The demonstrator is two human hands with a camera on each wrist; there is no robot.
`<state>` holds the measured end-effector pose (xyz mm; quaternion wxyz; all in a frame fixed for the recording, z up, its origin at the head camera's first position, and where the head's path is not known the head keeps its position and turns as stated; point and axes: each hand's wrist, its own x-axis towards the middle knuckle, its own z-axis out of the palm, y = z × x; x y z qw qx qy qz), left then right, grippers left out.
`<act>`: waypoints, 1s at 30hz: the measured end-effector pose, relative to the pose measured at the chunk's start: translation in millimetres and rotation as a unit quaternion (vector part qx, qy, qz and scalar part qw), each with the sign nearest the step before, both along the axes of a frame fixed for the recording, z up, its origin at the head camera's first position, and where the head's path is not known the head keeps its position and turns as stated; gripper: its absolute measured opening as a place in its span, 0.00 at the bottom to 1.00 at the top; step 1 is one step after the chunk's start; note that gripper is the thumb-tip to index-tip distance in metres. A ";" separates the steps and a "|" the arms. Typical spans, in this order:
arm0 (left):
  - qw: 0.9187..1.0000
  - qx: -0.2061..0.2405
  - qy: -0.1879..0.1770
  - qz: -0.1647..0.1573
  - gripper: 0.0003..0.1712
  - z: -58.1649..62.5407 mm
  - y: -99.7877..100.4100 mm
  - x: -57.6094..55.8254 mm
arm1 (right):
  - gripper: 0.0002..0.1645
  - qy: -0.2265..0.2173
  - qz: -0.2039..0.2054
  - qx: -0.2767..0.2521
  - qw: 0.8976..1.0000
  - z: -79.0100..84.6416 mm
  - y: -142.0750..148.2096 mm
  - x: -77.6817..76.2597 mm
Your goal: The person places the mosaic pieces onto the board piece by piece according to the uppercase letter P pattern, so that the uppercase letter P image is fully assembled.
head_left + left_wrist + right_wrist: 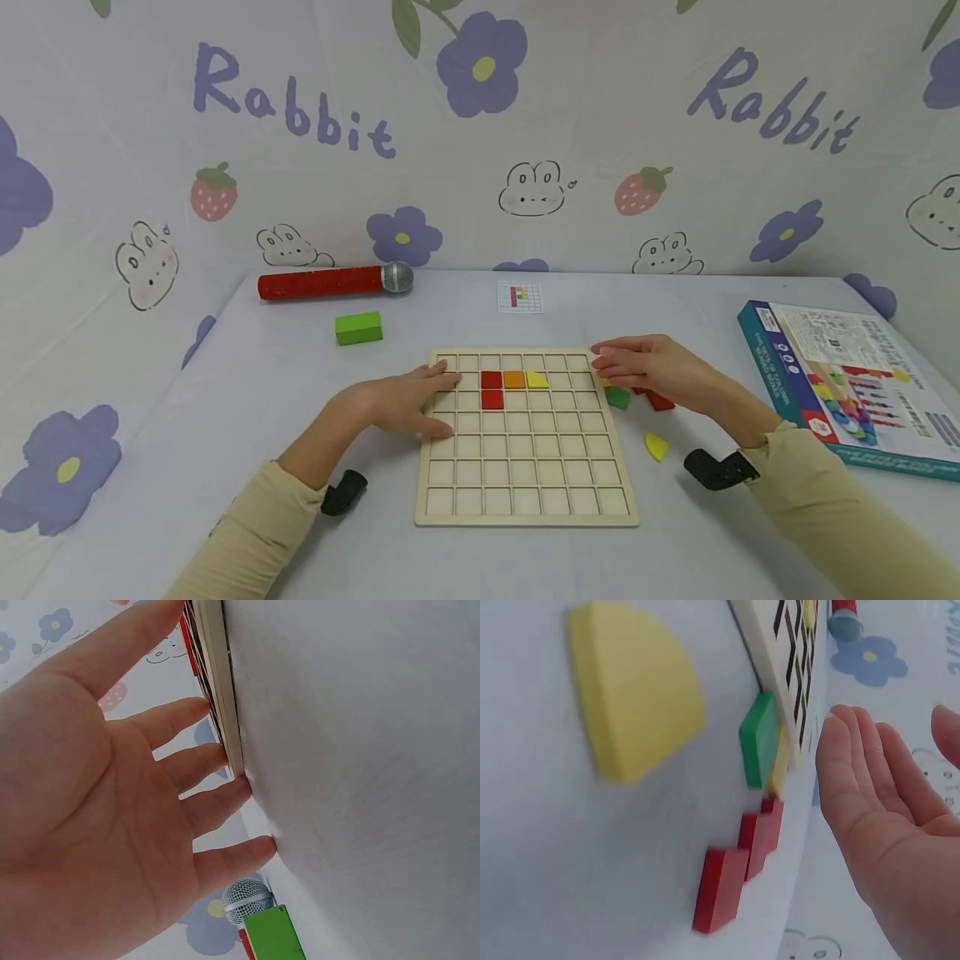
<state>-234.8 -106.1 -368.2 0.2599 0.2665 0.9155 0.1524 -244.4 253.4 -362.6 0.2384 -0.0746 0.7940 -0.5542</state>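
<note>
A pale wooden grid board lies flat on the table. In its upper rows sit two red squares, an orange square and a yellow piece. My left hand rests on the board's left edge with its fingers spread; in the left wrist view several fingertips touch that edge. At the upper right corner hovers my right hand, fingers straight, holding nothing. Below it, the right wrist view shows a green piece, several red pieces and a large yellow quarter-round piece on the table.
A red microphone and a green block lie at the back left. Behind the board is a small pattern card with a coloured grid. On the right lies a flat game box. A printed cloth hangs behind the table.
</note>
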 end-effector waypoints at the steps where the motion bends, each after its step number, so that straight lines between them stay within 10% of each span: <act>1: 1.000 0.000 -0.001 0.001 0.46 -0.1 0.1 -0.1 | 0.33 0.003 -0.004 0.000 1.000 -0.2 4.0 0.5; 30: 1.000 0.001 -0.006 0.000 0.46 1.9 0.1 0.3 | 0.33 0.071 -0.041 0.109 0.991 -17.5 60.2 15.8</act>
